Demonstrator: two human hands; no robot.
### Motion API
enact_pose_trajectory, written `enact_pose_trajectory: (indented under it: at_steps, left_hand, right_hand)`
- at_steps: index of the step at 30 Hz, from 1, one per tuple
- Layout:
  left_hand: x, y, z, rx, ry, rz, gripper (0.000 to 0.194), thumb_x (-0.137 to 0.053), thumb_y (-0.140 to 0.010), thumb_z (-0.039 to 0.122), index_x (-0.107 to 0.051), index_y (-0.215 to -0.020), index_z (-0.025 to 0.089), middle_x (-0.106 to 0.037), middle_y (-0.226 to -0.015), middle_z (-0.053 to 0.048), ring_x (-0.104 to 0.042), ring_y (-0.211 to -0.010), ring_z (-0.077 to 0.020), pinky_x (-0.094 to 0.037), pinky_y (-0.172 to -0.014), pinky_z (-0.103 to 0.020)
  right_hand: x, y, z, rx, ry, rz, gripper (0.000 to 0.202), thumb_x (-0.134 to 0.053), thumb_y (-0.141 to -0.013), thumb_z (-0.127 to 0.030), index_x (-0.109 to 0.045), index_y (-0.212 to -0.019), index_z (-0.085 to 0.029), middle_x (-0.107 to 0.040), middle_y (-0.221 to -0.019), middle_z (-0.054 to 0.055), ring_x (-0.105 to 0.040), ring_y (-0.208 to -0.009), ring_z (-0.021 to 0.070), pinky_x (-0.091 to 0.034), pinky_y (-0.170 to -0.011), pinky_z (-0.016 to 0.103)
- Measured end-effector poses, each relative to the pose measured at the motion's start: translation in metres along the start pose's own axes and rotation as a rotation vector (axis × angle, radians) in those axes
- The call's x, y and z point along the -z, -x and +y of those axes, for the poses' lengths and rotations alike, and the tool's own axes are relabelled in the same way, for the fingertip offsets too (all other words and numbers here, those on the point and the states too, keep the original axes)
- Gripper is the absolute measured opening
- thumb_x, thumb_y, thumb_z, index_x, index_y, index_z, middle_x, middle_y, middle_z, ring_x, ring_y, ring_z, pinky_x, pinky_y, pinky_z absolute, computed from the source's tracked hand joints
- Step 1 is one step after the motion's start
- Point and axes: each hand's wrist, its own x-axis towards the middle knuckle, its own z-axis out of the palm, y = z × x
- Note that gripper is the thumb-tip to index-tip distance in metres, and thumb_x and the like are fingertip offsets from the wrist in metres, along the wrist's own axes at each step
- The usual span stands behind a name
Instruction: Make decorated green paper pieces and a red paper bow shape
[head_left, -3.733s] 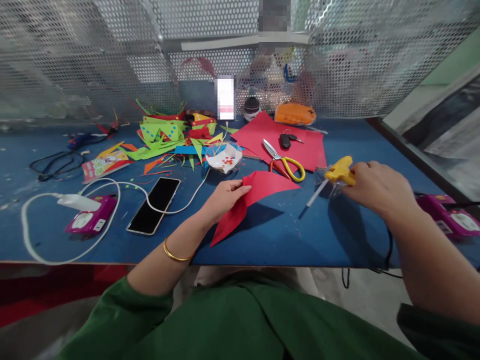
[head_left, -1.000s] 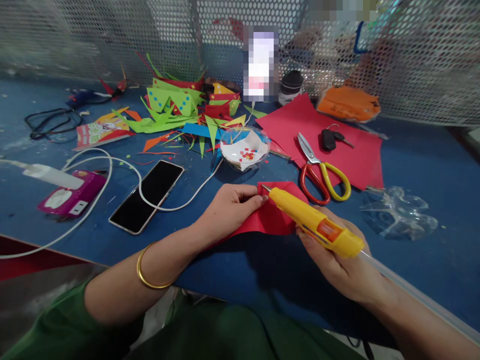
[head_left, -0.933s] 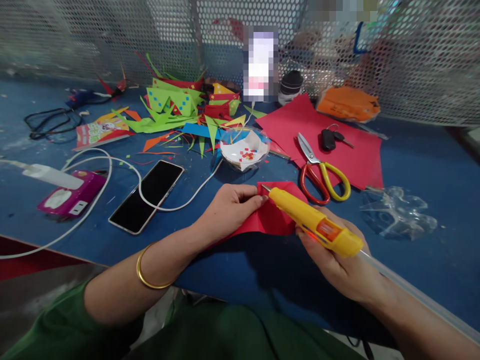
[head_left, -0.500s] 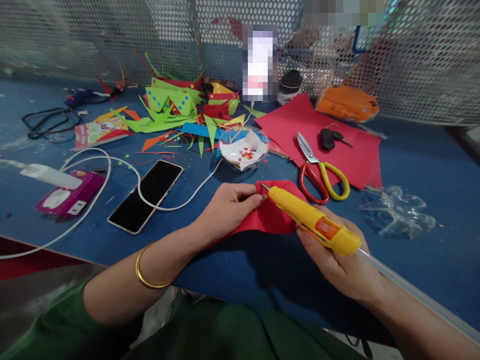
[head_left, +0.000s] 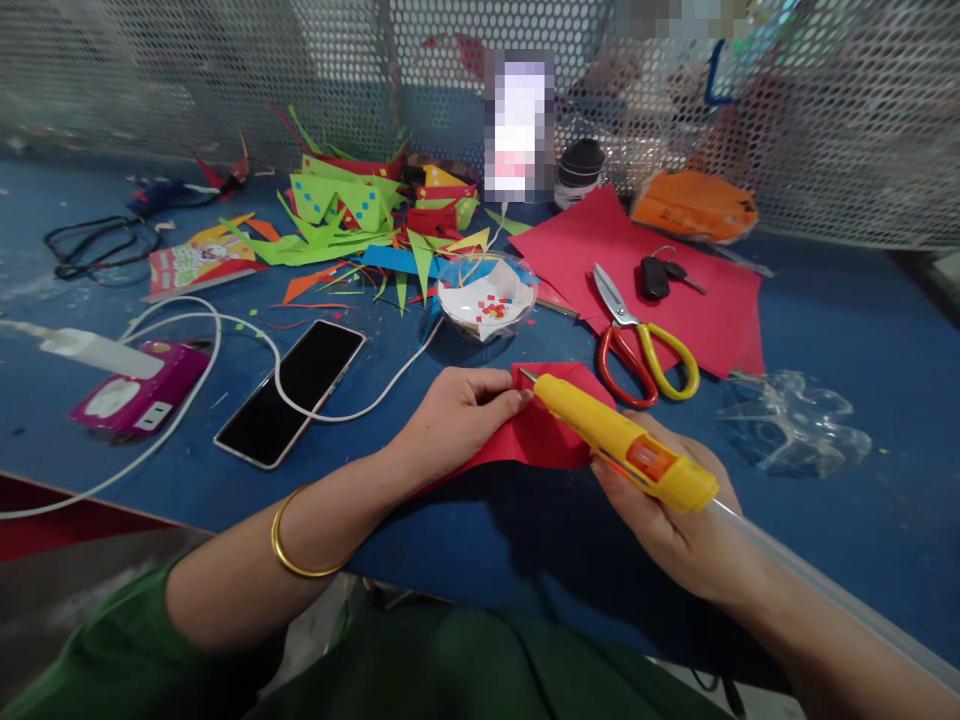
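Observation:
My left hand [head_left: 469, 415] pinches the upper left edge of a piece of red paper [head_left: 551, 437] between thumb and fingers. Wrapped around the handle of a yellow hot glue gun [head_left: 611, 430] is my right hand [head_left: 671, 510]. The gun's metal nozzle points left, at the paper's edge close to my left thumb; whether it touches cannot be made out. A clear glue stick [head_left: 795, 570] runs out of the gun's back end above my right forearm. The lower part of the gun is hidden by my hand.
Scissors [head_left: 630, 340] and keys [head_left: 656, 278] lie on red sheets [head_left: 720, 320] behind my right hand. A clear bowl [head_left: 487, 325] holds paper bits. Left are a phone [head_left: 292, 395], a white cable [head_left: 360, 412] and a purple power socket [head_left: 142, 390]. Cut paper crowns [head_left: 345, 195] lie behind.
The glue gun has shifted very slightly left along the paper's edge. My left hand and the paper look almost still.

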Motion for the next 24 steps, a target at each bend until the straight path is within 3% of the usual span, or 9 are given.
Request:
enact_pose_trajectory:
  at_steps: [14,24]
  left_hand:
    - [0.0004,-0.0012,-0.001,-0.007,0.004,0.01,0.019,-0.065,-0.086,0.03,-0.078,-0.089,0.018,-0.075,-0.083,-0.002,-0.065,-0.079,-0.0176,-0.051,-0.072,-0.029]
    - [0.0006,-0.0001,-0.0003,-0.044,-0.059,0.06,0.021,-0.066,-0.085,0.035,-0.077,-0.083,0.018,-0.075,-0.08,-0.003,-0.066,-0.078,-0.0198,-0.053,-0.07,-0.03]
  right_hand:
    - [-0.0003,0.0011,0.0017,-0.006,0.02,-0.001,0.01,-0.049,-0.098,-0.03,-0.052,-0.091,-0.024,-0.063,-0.069,0.001,-0.062,-0.055,0.0176,-0.045,-0.048,0.029]
    - [-0.0013,0.0013,0.0016,0.012,0.006,-0.003,0.017,-0.049,-0.099,-0.035,-0.053,-0.088,-0.023,-0.057,-0.066,-0.002,-0.055,-0.052,0.0136,-0.043,-0.049,0.027]
